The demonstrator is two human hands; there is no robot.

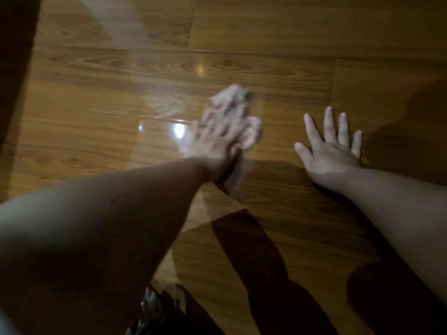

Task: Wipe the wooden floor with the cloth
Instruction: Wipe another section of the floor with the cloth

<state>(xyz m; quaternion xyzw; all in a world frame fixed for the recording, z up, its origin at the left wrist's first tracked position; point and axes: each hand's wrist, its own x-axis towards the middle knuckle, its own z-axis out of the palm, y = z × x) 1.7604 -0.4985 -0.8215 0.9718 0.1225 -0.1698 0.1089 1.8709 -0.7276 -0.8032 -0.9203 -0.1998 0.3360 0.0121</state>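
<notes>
The cloth [228,99], pale and bunched, is lying on the floor [278,30] near the middle of the view, and the left hand [217,141] is pressing down on it from above. The left arm is reaching in from the lower left and crossing the view at a slant. Hand and cloth are both showing blurred. The fingers are lying over the cloth's near half, with crumpled folds sticking out beyond the fingertips and to the right of the hand. The blur is hiding the grip, so I cannot tell whether the fingers are curling into the fabric or lying flat on it.

The right hand [331,147] is resting palm down on the floor to the right of the cloth, apart from it. Its grip is spread: the fingers [329,120] are fanning out straight, the thumb is pointing left toward the cloth, and the hand is holding nothing. The right arm is coming in from the right edge.

The floor is showing brown wood-grain planks with dark seams, and it is shining. Two bright glints [179,130] are sitting just left of the left hand, and a paler streaky sheen is spreading up and left of the cloth. Shadows of both arms are falling across the near planks. A dark strip [14,68] is running down the left edge. At the bottom edge a small glossy dark thing [150,308] is showing, too blurred to name.
</notes>
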